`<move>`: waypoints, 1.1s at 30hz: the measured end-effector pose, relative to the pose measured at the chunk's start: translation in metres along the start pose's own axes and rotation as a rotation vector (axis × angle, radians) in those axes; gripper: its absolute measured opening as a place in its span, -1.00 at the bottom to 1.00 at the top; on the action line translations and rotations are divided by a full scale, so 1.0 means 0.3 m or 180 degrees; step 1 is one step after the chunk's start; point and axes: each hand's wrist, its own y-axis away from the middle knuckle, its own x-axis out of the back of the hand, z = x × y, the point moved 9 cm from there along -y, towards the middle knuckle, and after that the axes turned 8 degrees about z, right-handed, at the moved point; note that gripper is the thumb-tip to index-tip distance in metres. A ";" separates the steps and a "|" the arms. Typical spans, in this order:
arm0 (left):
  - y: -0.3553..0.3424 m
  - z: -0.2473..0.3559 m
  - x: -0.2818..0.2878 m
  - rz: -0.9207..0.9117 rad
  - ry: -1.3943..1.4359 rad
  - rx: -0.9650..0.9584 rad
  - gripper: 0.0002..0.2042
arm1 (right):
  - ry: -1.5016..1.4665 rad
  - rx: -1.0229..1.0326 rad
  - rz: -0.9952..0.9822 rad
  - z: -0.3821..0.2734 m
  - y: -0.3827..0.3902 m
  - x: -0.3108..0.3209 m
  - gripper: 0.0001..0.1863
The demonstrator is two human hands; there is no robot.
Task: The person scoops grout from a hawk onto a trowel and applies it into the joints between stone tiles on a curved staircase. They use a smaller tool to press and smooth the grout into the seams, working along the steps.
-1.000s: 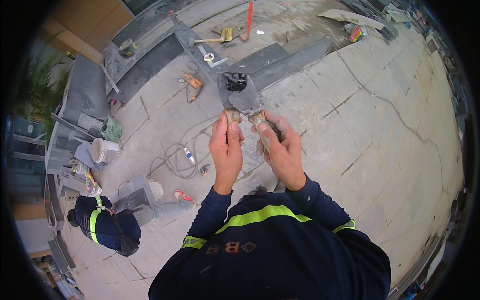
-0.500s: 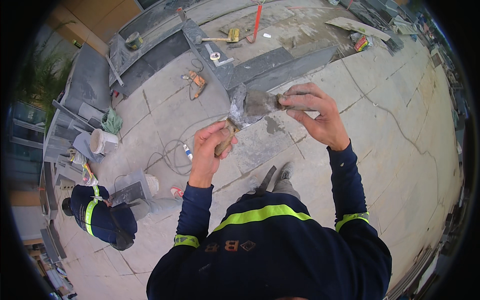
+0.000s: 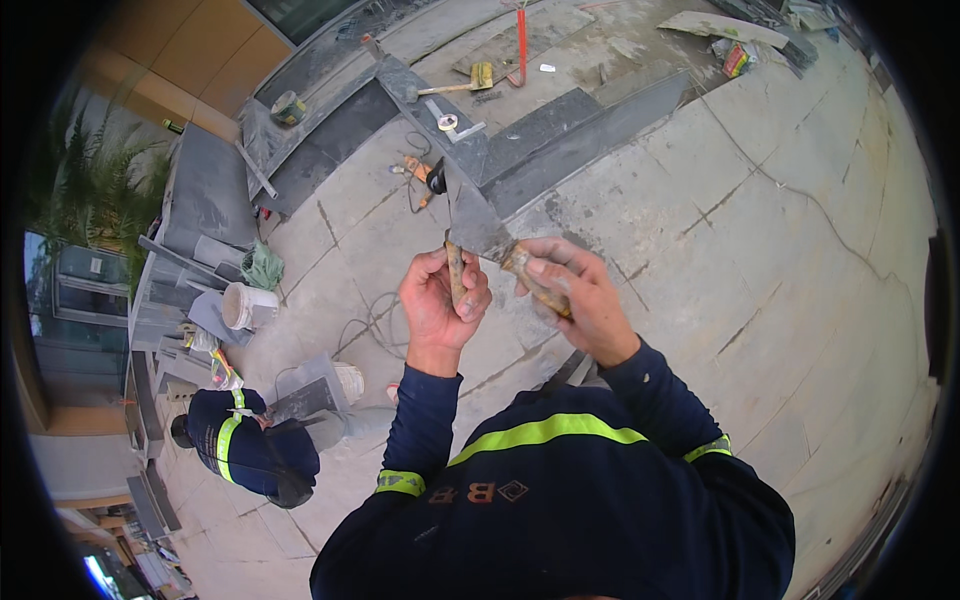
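Seen from above, two bare hands raised over a paved floor (image 3: 760, 210). Left hand (image 3: 440, 300) closed, fingers (image 3: 470, 300) wrapped around a thin wooden handle (image 3: 455, 270). Right hand (image 3: 575, 290) just beside it, gripping the wooden handle of a flat-bladed trowel (image 3: 475, 215), blade pointing far. Crouched at near left, a co-worker (image 3: 250, 450) beside a white bucket (image 3: 248, 305).

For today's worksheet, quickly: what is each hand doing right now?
Left hand: closed around a wooden tool handle.
Right hand: closed on a trowel by its wooden handle.
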 end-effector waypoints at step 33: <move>0.078 -0.001 0.076 0.0757 -0.2460 -0.0820 -0.58 | 0.2748 0.2731 -0.0178 -0.408 0.043 0.072 -0.56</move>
